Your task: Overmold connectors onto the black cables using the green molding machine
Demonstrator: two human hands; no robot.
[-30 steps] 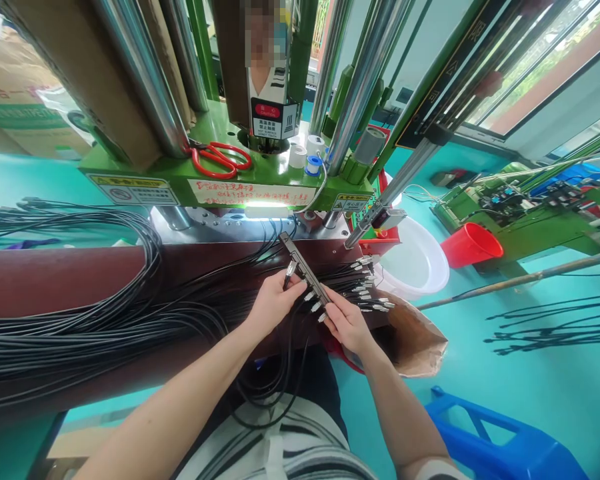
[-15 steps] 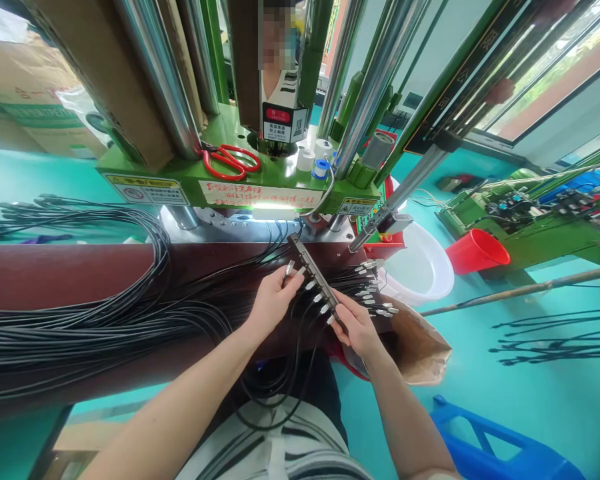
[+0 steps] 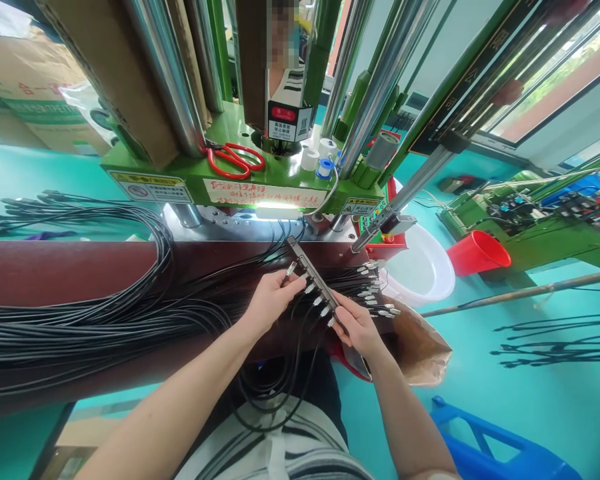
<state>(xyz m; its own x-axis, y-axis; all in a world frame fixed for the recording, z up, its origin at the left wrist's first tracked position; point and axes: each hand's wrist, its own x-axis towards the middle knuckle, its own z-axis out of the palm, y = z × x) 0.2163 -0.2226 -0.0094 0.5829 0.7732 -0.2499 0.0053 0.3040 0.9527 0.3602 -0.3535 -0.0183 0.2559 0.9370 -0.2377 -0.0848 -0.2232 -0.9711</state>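
My right hand [image 3: 355, 323] is closed round the lower end of a dark metal bar [image 3: 313, 272], which slants up to the left. Several metal cable connectors stick out along the bar's near edge, their black cables looping down over my lap. Between thumb and fingers, my left hand [image 3: 277, 293] pinches a cable connector [image 3: 290, 272] beside the bar's upper half. Whether this connector touches the bar I cannot tell. Behind the bar, a bundle of black cables [image 3: 375, 290] lies on the brown table with its metal ends toward the right.
A green press [image 3: 250, 190] with a lit lower gap stands ahead, red-handled scissors [image 3: 236, 161] on its ledge. Coiled black cables [image 3: 105, 333] cover the table's left. At right are a paper bag [image 3: 420, 350], a white tub [image 3: 425, 263], a red bucket [image 3: 480, 258] and a blue stool [image 3: 505, 447].
The whole view has shifted slightly. My left hand has turned the pinched connector a little, its tip now pointing more to the upper right. The right hand keeps its hold on the bar.
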